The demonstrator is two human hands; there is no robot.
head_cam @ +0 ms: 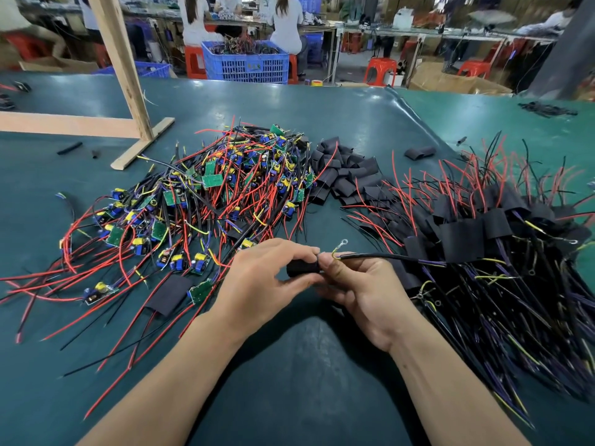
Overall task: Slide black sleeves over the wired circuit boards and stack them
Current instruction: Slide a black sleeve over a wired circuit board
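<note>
My left hand (pixel 264 284) pinches a black sleeve (pixel 302 268) just above the green table, at the middle front. My right hand (pixel 360 288) holds the sleeve's right end, where a black cable (pixel 380 258) with a yellow ring-terminal wire (pixel 342 243) comes out toward the right. The board inside the sleeve is hidden. A big heap of bare wired circuit boards (pixel 209 201) with red and black leads lies to the left. A stack of sleeved boards (pixel 476 239) lies to the right. Loose empty sleeves (pixel 344 175) are heaped behind, in the middle.
One flat empty sleeve (pixel 169 294) lies left of my left hand among red wires. A wooden frame (pixel 128 91) stands at the back left. A blue crate (pixel 248 64), red stools and seated people are beyond the table's far edge.
</note>
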